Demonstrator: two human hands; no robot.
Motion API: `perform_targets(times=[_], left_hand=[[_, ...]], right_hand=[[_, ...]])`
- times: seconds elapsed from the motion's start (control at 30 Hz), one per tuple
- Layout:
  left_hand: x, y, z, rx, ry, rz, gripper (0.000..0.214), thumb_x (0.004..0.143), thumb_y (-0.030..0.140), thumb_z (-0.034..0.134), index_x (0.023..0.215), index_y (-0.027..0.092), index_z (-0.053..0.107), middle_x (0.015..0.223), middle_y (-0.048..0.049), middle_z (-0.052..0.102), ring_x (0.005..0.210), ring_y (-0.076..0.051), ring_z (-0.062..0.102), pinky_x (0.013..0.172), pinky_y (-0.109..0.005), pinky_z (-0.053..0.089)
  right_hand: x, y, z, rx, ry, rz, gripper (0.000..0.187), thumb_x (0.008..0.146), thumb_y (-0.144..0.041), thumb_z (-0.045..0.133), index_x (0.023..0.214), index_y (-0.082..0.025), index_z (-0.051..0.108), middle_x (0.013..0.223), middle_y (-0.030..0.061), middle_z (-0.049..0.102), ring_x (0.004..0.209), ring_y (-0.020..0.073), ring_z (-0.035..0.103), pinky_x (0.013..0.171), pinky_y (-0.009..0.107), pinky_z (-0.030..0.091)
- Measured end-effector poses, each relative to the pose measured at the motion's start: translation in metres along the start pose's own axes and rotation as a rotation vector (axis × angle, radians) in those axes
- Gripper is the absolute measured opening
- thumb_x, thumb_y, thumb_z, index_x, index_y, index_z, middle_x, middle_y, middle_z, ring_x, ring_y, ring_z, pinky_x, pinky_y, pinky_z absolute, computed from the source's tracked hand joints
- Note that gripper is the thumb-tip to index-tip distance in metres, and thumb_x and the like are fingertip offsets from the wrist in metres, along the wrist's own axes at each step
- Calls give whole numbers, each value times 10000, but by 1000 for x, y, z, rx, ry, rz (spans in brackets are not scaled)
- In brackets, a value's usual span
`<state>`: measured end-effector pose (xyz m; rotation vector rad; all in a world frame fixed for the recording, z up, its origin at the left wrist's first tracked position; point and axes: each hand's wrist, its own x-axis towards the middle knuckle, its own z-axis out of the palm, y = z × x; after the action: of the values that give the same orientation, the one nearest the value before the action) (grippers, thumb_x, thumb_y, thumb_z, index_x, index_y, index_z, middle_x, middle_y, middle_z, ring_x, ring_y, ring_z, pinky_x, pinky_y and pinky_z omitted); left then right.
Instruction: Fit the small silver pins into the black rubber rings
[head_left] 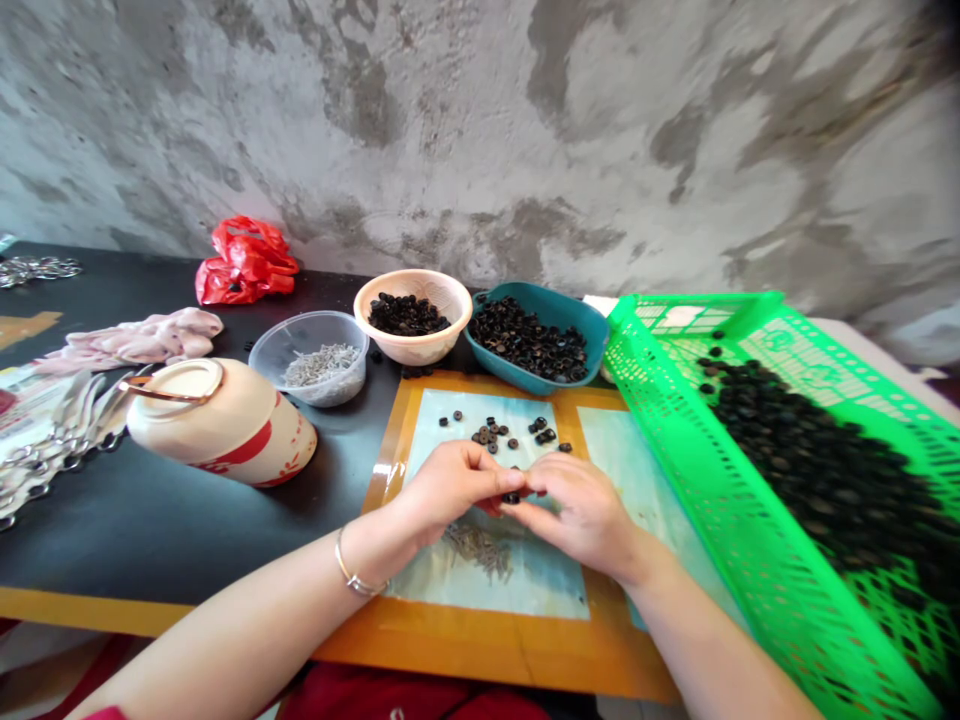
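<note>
My left hand (459,482) and my right hand (581,505) meet above a pale blue sheet taped to the table. Pinched between the fingertips of both is a small round black part (511,497); its finer detail is hidden by the fingers. Just beyond my hands lie several loose black round parts (489,436) on the sheet. Below my left hand there is a small heap of thin metal pins (480,550), perhaps screws or rivets, too small to tell.
Behind the sheet stand a clear bowl of metal pins (309,337), a pink bowl (420,350) and a teal basin (536,382) with black parts. A green basket (694,500) flanks the right. Leftward are a cream flask (225,420), gloves (146,338), scissor-like metal pieces (56,440) and a red bag (247,262).
</note>
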<state>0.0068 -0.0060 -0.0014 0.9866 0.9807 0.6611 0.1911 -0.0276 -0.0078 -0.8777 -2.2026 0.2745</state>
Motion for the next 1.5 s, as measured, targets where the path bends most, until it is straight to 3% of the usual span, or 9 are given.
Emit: perform_targets(times=[0.3,0.43,0.53,0.6,0.77,1.03,1.33,1.5], left_hand=[[0,-5,1,8,17,13,471,553,540,832,574,132,599,521,-12,616,498,-119,579,533,-234,469],[-1,-3,1,-60,-57,129,520,645,633,733,690,125,631,598,-12,621,544,-120,598,567,-246,496],[-5,-1,1,-79,-153,265,617,541,479,871,1008,143,647,779,-23,678,710,-143,648,685,-259,529],[-9,0,1,-20,-214,320,695,500,318,921,1110,159,629,921,-56,703,853,-177,667,797,-291,533],[-16,-2,6,186,-170,442,398,619,251,859,982,147,734,907,-83,724,813,-188,676,797,-309,540],[-18,-2,6,384,-118,536,319,686,344,815,973,209,776,789,-49,722,715,-165,643,706,-264,518],[-19,-2,7,378,-51,570,329,643,369,842,906,182,784,738,-64,715,672,-171,634,662,-271,505],[-22,4,7,234,-77,519,303,647,304,841,901,161,760,801,-73,726,722,-188,667,700,-293,542]], right_hand=[[4,-10,-2,119,74,63,144,797,-211,719,717,-175,605,612,22,633,559,151,581,544,285,439],[3,-10,-5,202,114,101,65,781,-167,709,792,-182,647,616,4,635,560,141,573,560,285,443],[2,-9,-9,267,115,140,67,780,-191,719,800,-186,654,617,-1,618,575,139,564,569,282,443],[1,-9,-10,305,103,166,76,776,-199,724,791,-185,650,628,-2,612,588,135,559,573,274,439],[-1,-12,-11,394,49,223,130,784,-217,715,723,-185,605,609,-28,574,565,104,528,560,236,417],[-2,-17,-11,440,16,268,153,800,-234,685,722,-189,561,580,-49,534,521,87,500,517,210,409],[-7,-19,-5,447,33,300,194,819,-251,670,712,-197,519,568,-66,434,485,78,394,456,205,330],[-6,-15,-2,539,91,274,176,877,-371,642,857,-197,625,653,-21,536,587,121,514,573,253,434]])
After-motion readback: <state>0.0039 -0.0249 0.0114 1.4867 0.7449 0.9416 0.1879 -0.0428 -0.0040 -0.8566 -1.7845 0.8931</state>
